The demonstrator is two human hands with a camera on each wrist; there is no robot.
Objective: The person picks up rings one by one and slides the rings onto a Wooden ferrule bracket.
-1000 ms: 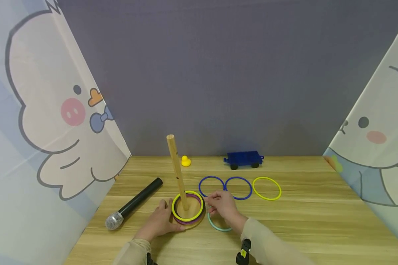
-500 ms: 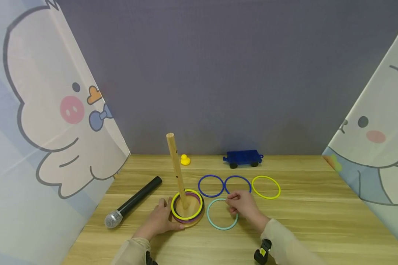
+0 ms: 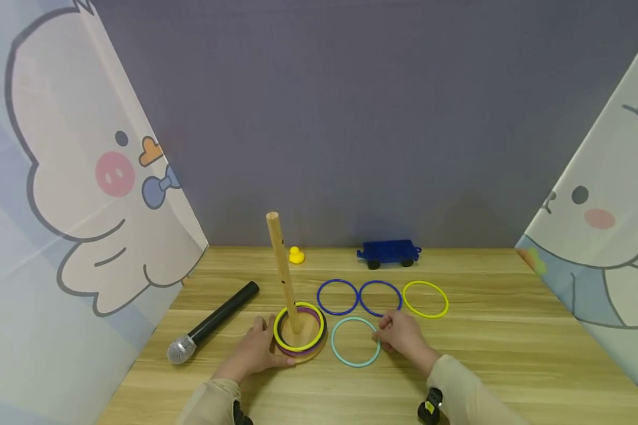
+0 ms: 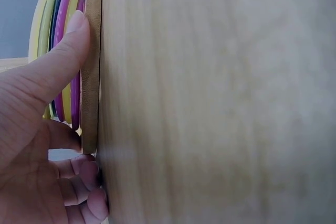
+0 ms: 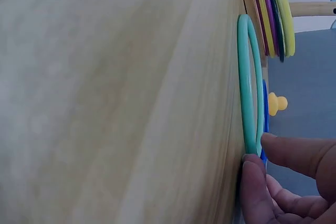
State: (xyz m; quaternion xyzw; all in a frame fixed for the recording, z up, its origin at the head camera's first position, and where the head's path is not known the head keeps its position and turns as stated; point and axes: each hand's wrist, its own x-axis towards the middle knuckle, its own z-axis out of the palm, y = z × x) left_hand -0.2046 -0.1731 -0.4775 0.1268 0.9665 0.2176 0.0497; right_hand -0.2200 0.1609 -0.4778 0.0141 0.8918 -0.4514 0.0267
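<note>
Stand (image 3: 283, 265) smooth wood; mint ring (image 5: 244, 77) glossy plastic.

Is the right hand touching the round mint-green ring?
Touching: in the right wrist view, the right hand pinches the mint-green ring by its edge between fingertips.

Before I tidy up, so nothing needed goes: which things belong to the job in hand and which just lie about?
Job: peg stand, stacked rings, mint ring; probably two blue rings, loose yellow ring.
Apparently lying about: microphone, yellow duck, blue wagon.
</note>
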